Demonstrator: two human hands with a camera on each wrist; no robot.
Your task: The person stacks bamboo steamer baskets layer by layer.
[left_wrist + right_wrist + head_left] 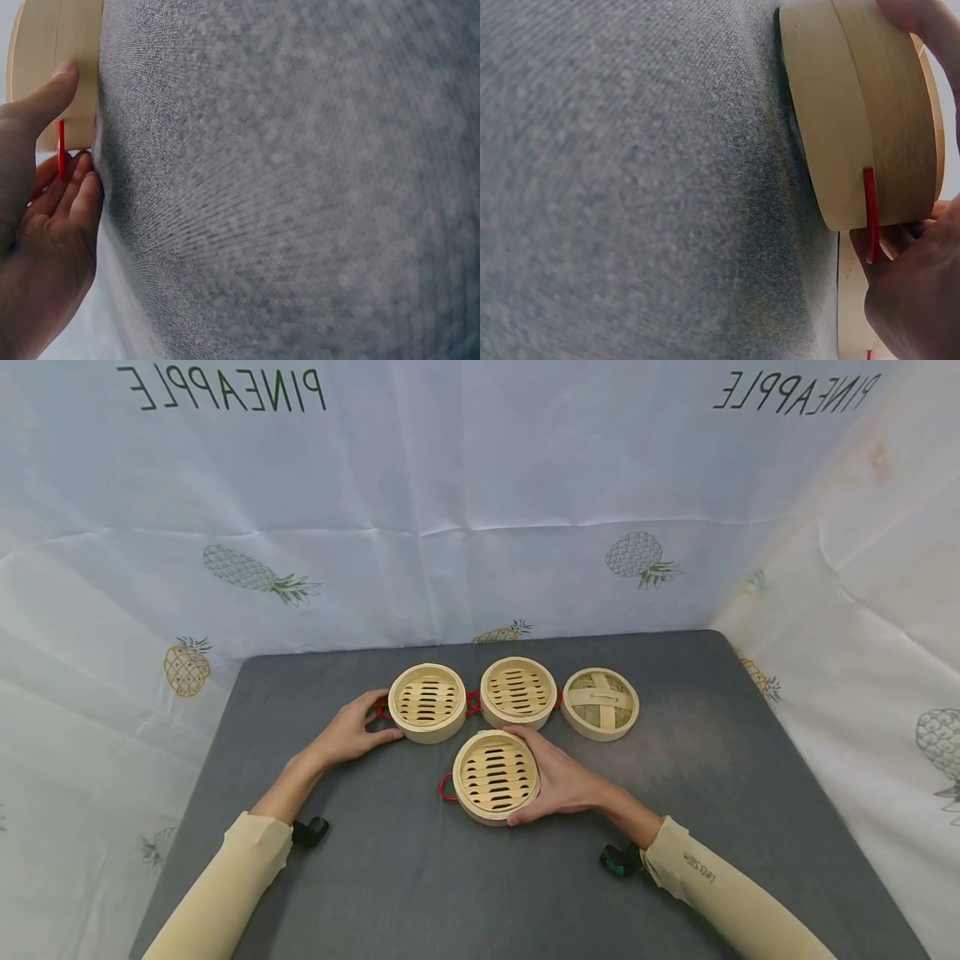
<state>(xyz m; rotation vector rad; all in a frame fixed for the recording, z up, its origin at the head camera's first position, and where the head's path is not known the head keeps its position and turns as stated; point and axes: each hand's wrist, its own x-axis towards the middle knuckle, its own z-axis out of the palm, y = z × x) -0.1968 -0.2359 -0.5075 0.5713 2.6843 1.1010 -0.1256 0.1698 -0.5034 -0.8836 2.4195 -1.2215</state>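
Four round bamboo pieces are on the dark table: several steamer baskets and a woven lid (600,704). My left hand (352,728) is at the left steamer basket (429,732). Its thumb (64,82) lies against the wall, with the fingers curled beside a red handle (61,148). My right hand (558,777) grips the front steamer basket (497,775) from its right side, thumb at the front and fingers behind. A red handle (871,214) shows by that palm. Whether this basket touches the table cannot be told. Behind it stands another steamer basket (517,718).
The dark grey table (420,885) has rounded far corners. White cloth (465,585) printed with pineapples hangs behind it and along both sides. Black wrist devices sit beside the left sleeve (309,832) and the right sleeve (621,860).
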